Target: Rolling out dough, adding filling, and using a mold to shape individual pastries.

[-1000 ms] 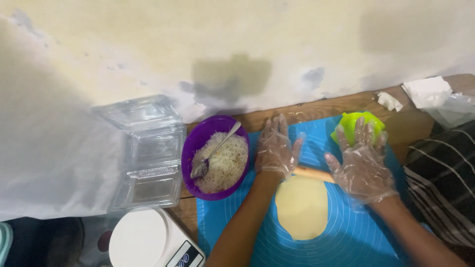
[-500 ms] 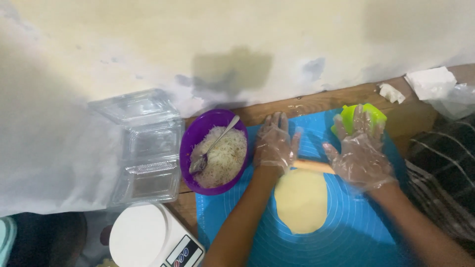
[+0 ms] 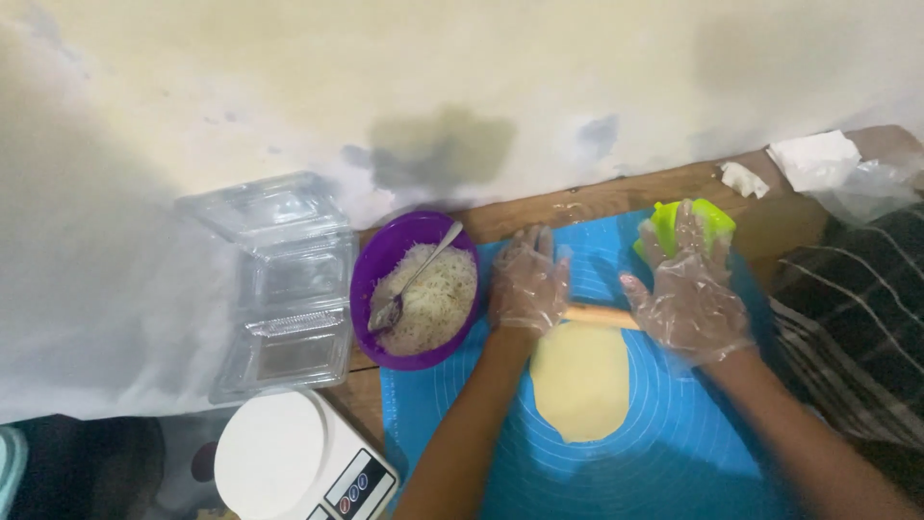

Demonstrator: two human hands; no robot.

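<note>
Both hands gloved, fingers spread flat: left hand (image 3: 526, 284) and right hand (image 3: 688, 294) press palms on wooden rolling pin (image 3: 599, 315) w/ even load at each end, nothing gripped. Pin sits at far edge of pale oval dough sheet (image 3: 580, 380), on blue silicone mat (image 3: 674, 453) as a rolling surface. Purple bowl (image 3: 385, 255) of shredded filling w/ spoon (image 3: 414, 284) just beside mat, near left hand for reach.

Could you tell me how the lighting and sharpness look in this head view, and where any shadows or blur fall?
Head view: dim, soft light with a slight overall softness; a dark patch on the wall above the purple bowl may be shadow or stain; the clear gloves blur the left hand and right hand on the rolling pin; the blue mat shows mild sheen; the dough is evenly lit.
</note>
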